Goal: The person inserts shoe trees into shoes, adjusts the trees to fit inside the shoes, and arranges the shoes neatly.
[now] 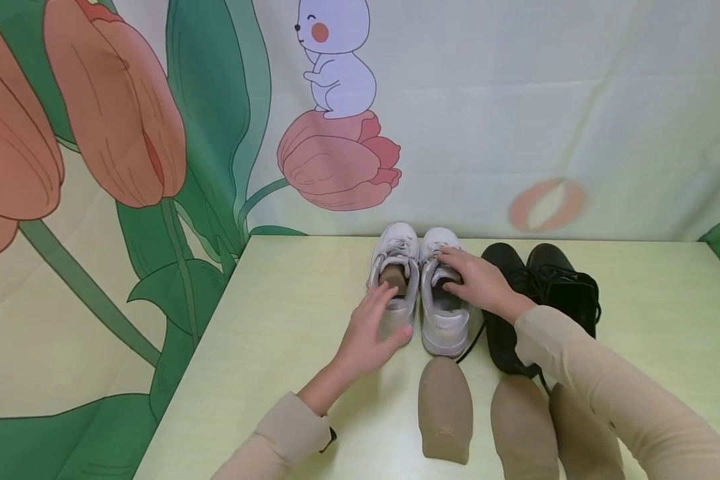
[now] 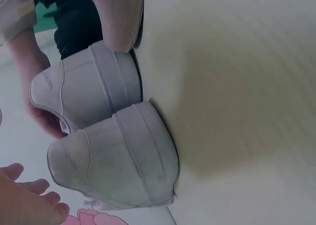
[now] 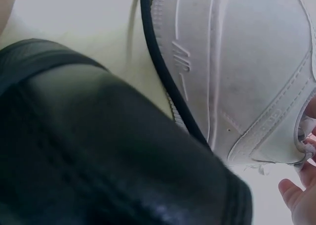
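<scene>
Two white sneakers stand side by side with their heels toward me. Over the left sneaker [image 1: 399,241] my left hand [image 1: 366,337] hovers with its fingers spread and nothing in its grasp; in the left wrist view its fingertips are apart from the heel. A tan shoe insert [image 1: 393,277] shows inside that shoe. My right hand [image 1: 483,283] is at the right sneaker [image 1: 445,333], fingers by the tongue and laces, thumb apart over the dark opening. In the right wrist view, fingers [image 3: 311,136] reach the collar's edge.
A pair of black shoes [image 1: 501,333] stands to the right, partly under my right forearm, a black lace beside the white heel. One loose tan insert [image 1: 446,407] lies before the white sneakers, two more [image 1: 523,427] before the black ones. A printed cloth [image 1: 456,120] hangs behind the table.
</scene>
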The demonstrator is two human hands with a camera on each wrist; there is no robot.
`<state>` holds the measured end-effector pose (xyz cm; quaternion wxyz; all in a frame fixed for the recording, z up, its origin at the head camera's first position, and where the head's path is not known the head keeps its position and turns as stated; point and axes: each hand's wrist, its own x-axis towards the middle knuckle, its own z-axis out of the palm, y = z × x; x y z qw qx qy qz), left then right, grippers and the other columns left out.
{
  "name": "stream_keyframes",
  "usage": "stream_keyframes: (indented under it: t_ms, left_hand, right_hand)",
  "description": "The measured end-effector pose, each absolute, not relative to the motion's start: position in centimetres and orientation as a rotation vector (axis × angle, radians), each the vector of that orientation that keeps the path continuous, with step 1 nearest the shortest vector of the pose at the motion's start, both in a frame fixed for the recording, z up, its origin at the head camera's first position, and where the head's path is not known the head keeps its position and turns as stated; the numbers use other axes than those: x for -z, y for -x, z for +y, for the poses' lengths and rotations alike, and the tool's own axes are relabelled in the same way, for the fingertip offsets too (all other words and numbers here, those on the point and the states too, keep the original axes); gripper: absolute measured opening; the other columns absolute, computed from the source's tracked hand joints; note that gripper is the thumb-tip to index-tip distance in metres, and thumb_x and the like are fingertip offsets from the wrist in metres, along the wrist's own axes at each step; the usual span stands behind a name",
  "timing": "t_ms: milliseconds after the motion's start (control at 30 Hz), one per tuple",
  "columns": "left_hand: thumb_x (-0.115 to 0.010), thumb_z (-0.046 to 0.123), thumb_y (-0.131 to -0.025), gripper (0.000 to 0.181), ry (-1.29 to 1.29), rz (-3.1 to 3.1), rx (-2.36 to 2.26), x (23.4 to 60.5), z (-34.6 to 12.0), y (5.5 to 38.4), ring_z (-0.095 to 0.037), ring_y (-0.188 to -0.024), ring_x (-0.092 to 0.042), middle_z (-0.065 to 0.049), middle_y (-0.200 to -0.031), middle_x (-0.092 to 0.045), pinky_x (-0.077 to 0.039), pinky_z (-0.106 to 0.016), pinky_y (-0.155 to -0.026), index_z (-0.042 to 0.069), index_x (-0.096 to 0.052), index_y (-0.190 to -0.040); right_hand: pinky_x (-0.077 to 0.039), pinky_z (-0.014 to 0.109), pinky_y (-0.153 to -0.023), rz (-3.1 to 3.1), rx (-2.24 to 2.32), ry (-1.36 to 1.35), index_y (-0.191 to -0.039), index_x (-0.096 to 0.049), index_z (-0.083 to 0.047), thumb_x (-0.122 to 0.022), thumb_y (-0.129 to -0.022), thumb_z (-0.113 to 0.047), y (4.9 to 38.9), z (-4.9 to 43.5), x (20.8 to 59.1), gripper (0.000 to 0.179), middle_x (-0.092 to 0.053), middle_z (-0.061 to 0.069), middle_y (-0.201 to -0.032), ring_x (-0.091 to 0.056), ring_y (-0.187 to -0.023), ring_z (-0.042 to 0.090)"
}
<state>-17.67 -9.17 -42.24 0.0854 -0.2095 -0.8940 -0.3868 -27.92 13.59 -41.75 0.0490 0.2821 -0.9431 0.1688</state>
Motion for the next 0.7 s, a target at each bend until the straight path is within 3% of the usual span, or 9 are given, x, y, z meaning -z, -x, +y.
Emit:
stream_keyframes:
  t_ms: [700]
  left_hand:
    - [-0.056,0.040,-0.081,0.063,0.986,-2.721,0.887,43.3,-7.1,13.6,-0.031,-0.134,-0.019,-0.013,-0.141,-0.032,-0.022,-0.056,-0.101,0.008,-0.038,-0.132]
  right_hand:
    - [-0.042,0.042,-0.090,-2.727,-0.509,-0.883,-0.111,-0.061,-0.007,-0.064,-0.079,-0.019,27.0,14.0,42.0,0.034,-0.055,0.010,-0.122,-0.046,-0.118,0.025]
